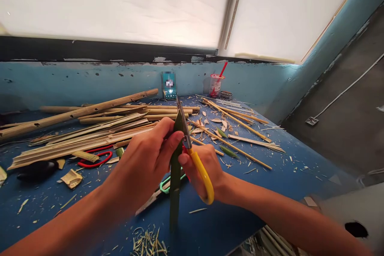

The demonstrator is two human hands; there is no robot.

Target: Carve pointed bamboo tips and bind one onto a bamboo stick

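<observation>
My left hand [147, 160] is closed around a long green bamboo strip [175, 192], pinching it near its top end and holding it upright over the blue table [300, 172]. My right hand [204, 168] grips yellow-handled scissors [199, 166]. Their blades [183, 122] lie along the upper end of the strip. Both hands are close together above the table's middle.
A pile of bamboo poles and split strips [90, 128] lies at the left and back. Red-handled scissors [97, 158], a green-handled tool [163, 188] and shavings are scattered about. A phone [169, 85] and a plastic cup [216, 84] stand against the back wall.
</observation>
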